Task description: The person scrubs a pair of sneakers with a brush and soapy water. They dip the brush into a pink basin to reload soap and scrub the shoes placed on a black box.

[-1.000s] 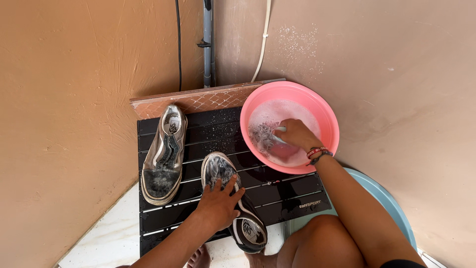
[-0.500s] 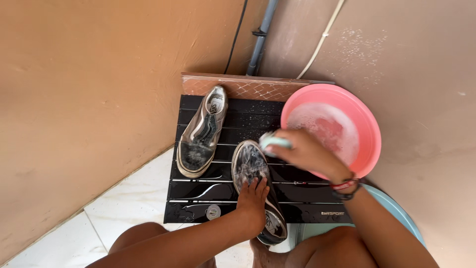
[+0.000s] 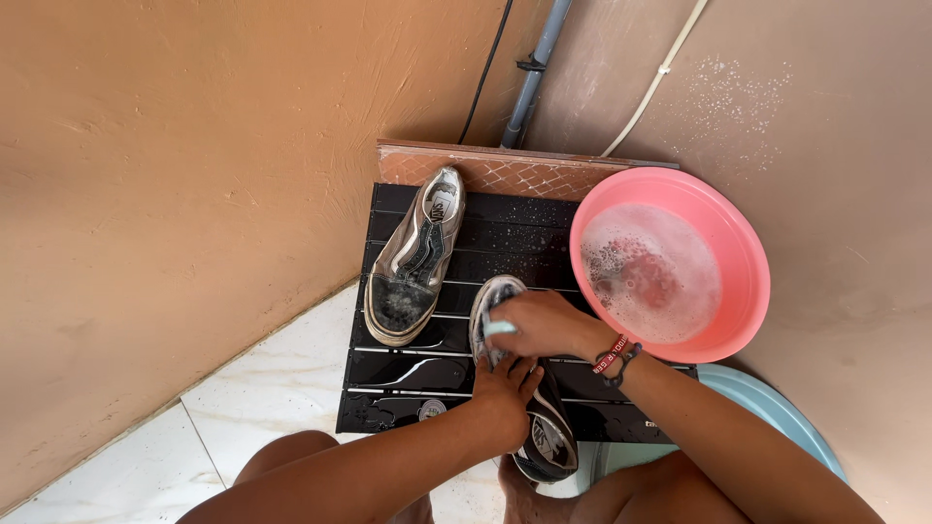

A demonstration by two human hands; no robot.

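I look down at two hands working on a dirty shoe [image 3: 519, 388]. The shoe lies on a black slatted surface [image 3: 408, 374], toe pointing away from me. My left hand [image 3: 505, 393] lies on the middle of the shoe with its fingers spread a little, pressing it down so it does not slide. My right hand [image 3: 544, 325] is closed around a small pale brush [image 3: 500, 329] and rests on the toe end of the shoe. I can only see a bit of the brush poking out.

A second shoe [image 3: 413, 257] lies just beside it on the left, not touched. A pink basin [image 3: 743, 252] with soapy water stands at the right edge of the surface, near the right hand. A reddish tile [image 3: 485, 170] leans at the back by the wall.

I think this is the scrubbing step, with the toe being cleaned. The next move needs short rubs with the brush while the left hand holds tight, because the wet shoe could slip.
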